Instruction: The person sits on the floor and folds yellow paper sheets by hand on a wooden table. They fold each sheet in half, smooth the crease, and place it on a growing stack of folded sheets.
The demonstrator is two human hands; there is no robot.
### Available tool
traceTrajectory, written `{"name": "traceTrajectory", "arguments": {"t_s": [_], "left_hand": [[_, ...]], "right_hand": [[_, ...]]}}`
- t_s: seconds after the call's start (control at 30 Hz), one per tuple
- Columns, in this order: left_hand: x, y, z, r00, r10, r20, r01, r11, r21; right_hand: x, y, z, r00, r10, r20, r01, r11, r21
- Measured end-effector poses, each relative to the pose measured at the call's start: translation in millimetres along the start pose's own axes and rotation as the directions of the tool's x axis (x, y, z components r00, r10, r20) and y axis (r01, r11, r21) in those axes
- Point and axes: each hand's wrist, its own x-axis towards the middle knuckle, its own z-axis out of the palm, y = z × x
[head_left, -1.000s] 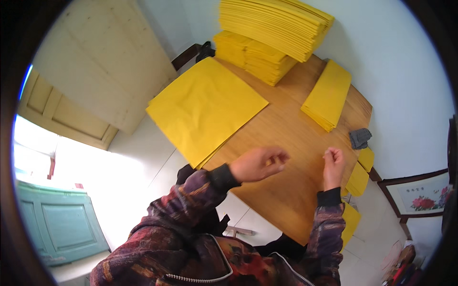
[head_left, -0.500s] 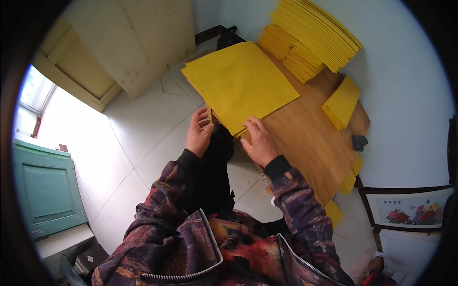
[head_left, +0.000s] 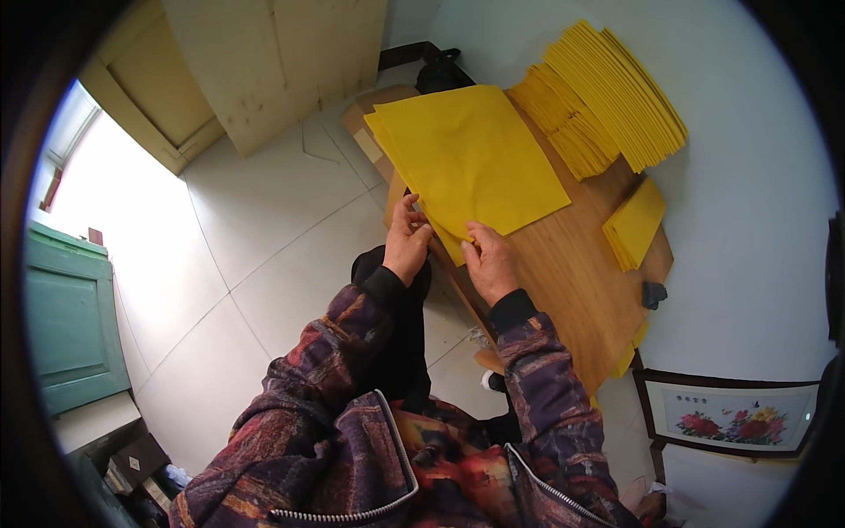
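A flat stack of yellow felt-like sheets [head_left: 480,158] lies at the near left end of the wooden table, its left edge sticking out past the tabletop. The topmost sheet is slightly rippled near its close corner. My right hand [head_left: 493,264] pinches that near edge between thumb and forefinger. Beside the sheets' left edge is my left hand [head_left: 407,246], its fingers loosely curled and apart, the tips close to or touching the edge. Nothing shows in its grasp.
The wooden table [head_left: 572,273] also bears tall piles of folded yellow pieces [head_left: 616,97], one separate folded yellow piece [head_left: 635,224] and a small dark lump [head_left: 653,295]. A cardboard box [head_left: 365,132] stands beyond the left edge. A framed flower picture [head_left: 731,414] is at right.
My left hand has come in against the sheets' left edge. My right fingers have closed on the near edge, where the top sheet now ripples. The whole view has shifted slightly.
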Motion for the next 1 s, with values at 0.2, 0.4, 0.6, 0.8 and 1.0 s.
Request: {"name": "traceTrajectory", "arguments": {"t_s": [0.2, 0.4, 0.6, 0.8, 1.0], "left_hand": [[3, -5, 7, 0.997, 0.055, -0.058, -0.052, 0.997, 0.063], [9, -8, 13, 0.987, 0.121, -0.106, -0.111, 0.99, 0.089], [9, -5, 13, 0.987, 0.099, -0.127, -0.085, 0.99, 0.111], [5, -4, 13, 0.988, 0.148, -0.047, -0.138, 0.975, 0.174], [8, -11, 4, 0.988, 0.14, 0.058, -0.151, 0.949, 0.276]], "right_hand": [[6, 3, -2, 0.991, 0.132, -0.004, -0.131, 0.987, 0.091], [6, 2, -7, 0.979, 0.201, 0.045, -0.205, 0.969, 0.138], [10, -2, -13, 0.981, 0.167, 0.094, -0.178, 0.976, 0.123], [11, -3, -22, 0.97, 0.181, 0.16, -0.205, 0.968, 0.147], [13, 4, -18, 0.971, 0.153, 0.182, -0.193, 0.955, 0.225]]}}
